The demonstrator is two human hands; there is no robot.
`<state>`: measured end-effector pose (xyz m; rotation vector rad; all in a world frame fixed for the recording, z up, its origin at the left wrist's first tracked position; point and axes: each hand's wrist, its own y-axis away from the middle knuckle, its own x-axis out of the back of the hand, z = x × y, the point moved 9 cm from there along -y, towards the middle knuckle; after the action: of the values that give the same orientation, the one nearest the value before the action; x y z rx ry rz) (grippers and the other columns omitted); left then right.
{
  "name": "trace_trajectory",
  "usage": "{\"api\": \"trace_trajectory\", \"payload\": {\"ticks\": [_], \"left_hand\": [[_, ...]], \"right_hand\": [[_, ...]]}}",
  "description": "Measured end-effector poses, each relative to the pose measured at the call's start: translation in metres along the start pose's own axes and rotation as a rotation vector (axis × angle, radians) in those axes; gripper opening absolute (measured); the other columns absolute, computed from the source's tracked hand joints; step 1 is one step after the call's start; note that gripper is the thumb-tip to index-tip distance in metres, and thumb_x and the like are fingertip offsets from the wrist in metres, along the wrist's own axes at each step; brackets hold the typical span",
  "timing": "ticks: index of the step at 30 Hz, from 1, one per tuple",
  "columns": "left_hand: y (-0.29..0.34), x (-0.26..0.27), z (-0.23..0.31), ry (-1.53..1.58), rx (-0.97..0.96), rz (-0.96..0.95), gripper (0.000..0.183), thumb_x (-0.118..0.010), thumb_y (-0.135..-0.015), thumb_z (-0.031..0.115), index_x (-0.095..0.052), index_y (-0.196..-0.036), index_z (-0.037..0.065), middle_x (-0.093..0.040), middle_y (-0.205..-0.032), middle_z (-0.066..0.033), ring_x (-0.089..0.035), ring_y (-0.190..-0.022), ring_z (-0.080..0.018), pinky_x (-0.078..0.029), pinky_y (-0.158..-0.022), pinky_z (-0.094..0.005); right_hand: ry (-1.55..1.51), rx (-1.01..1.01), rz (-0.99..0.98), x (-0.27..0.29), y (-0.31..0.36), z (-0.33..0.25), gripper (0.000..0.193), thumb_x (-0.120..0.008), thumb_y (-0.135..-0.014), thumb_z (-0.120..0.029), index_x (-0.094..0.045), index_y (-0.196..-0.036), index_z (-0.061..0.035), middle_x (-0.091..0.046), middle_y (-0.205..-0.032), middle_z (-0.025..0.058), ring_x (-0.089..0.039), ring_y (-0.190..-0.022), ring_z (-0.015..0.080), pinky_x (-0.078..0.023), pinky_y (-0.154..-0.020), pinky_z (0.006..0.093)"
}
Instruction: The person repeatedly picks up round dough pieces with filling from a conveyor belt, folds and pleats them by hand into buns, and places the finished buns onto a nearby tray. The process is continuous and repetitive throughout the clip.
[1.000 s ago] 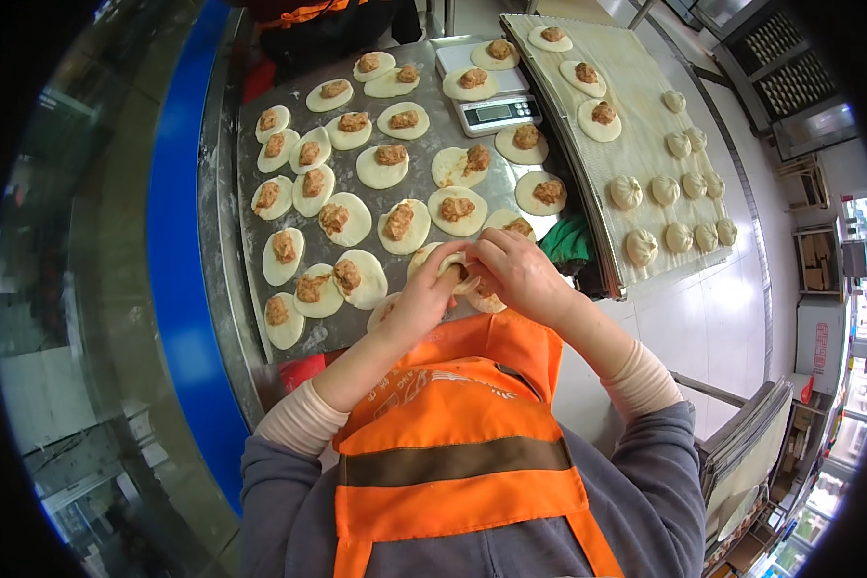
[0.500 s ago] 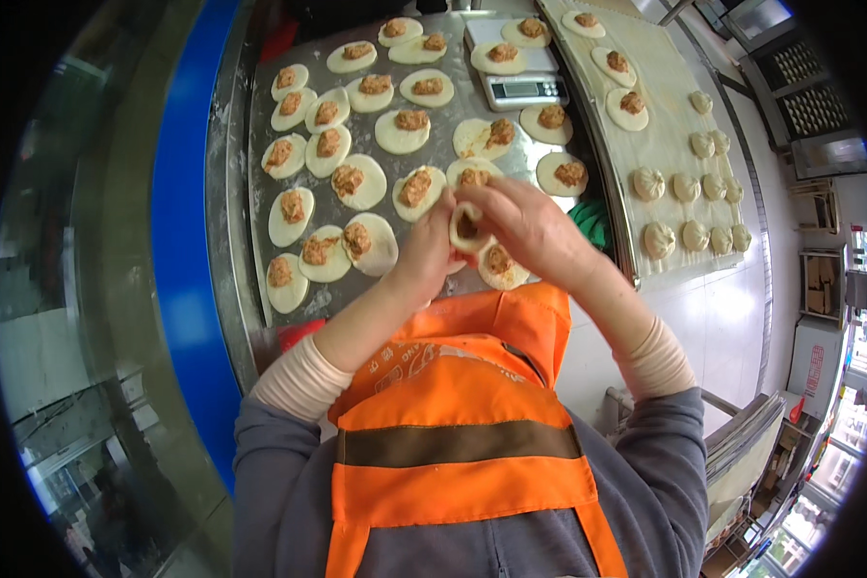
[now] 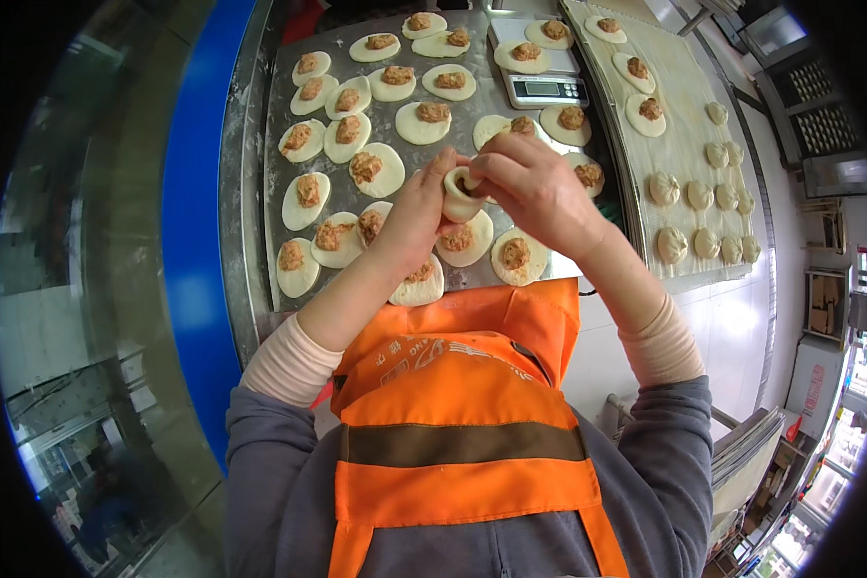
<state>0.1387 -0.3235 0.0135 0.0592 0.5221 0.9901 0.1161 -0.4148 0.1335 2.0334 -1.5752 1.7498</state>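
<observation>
Between my two hands is a partly gathered filled bun (image 3: 459,205), its top still showing a dark opening. My left hand (image 3: 416,214) is wrapped round the bun's left side and underside. With pinched fingers, my right hand (image 3: 541,191) grips the dough rim from the right. Several flat dough rounds (image 3: 305,214) topped with orange-brown minced filling lie round my hands on the metal worktable (image 3: 385,275). Two such rounds sit just below my hands, one of them a filled dough wrapper (image 3: 518,258) under my right wrist.
A digital kitchen scale (image 3: 546,91) stands at the far right of the worktable, with filled rounds on it. Farther right, a cloth-lined board (image 3: 650,159) holds several pleated buns (image 3: 672,244) and a few open rounds. A blue edge (image 3: 191,250) runs along the left.
The bun has tipped more upright, and its opening looks narrower. My right fingers have shifted to its rim. The whole scene has slid slightly right in view.
</observation>
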Motion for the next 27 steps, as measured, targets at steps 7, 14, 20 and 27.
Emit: {"api": "trace_trajectory", "payload": {"ticks": [7, 14, 20, 27], "left_hand": [[0.008, -0.004, -0.008, 0.028, -0.042, -0.011, 0.055, -0.034, -0.102, 0.058, -0.053, -0.118, 0.009, -0.058, -0.085, -0.0013, -0.048, -0.062, -0.0038, -0.034, -0.047, -0.0189], [0.016, -0.023, -0.005, 0.039, -0.132, 0.001, 0.062, -0.033, -0.100, 0.062, -0.051, -0.115, 0.005, -0.056, -0.075, -0.0017, -0.048, -0.052, -0.0056, -0.033, -0.042, -0.0202], [0.014, -0.018, -0.019, 0.006, -0.107, -0.072, 0.063, -0.033, -0.099, 0.064, -0.056, -0.108, 0.006, -0.054, -0.068, 0.0000, -0.049, -0.051, -0.0071, -0.034, -0.043, -0.0212], [0.018, -0.018, -0.040, 0.167, 0.256, -0.092, 0.063, -0.035, -0.098, 0.066, -0.058, -0.105, 0.007, -0.055, -0.070, 0.0000, -0.050, -0.053, -0.0086, -0.033, -0.043, -0.0243]], "right_hand": [[-0.072, -0.101, -0.051, 0.000, 0.017, 0.006, 0.022, -0.069, -0.078, -0.003, -0.058, -0.097, -0.0043, -0.058, -0.088, 0.0102, -0.060, -0.080, 0.0314, -0.050, -0.067, 0.0399], [-0.256, -0.272, -0.016, -0.004, 0.038, 0.013, 0.014, -0.067, -0.080, 0.000, -0.058, -0.091, -0.0030, -0.059, -0.088, 0.0108, -0.061, -0.079, 0.0314, -0.051, -0.068, 0.0390], [-0.340, -0.343, 0.027, -0.006, 0.040, 0.007, 0.015, -0.070, -0.078, -0.004, -0.058, -0.087, -0.0034, -0.056, -0.084, 0.0096, -0.059, -0.078, 0.0300, -0.049, -0.064, 0.0385], [-0.082, -0.034, -0.028, -0.001, 0.035, -0.025, 0.015, -0.070, -0.077, -0.001, -0.060, -0.088, -0.0035, -0.058, -0.084, 0.0088, -0.061, -0.077, 0.0280, -0.050, -0.063, 0.0362]]}}
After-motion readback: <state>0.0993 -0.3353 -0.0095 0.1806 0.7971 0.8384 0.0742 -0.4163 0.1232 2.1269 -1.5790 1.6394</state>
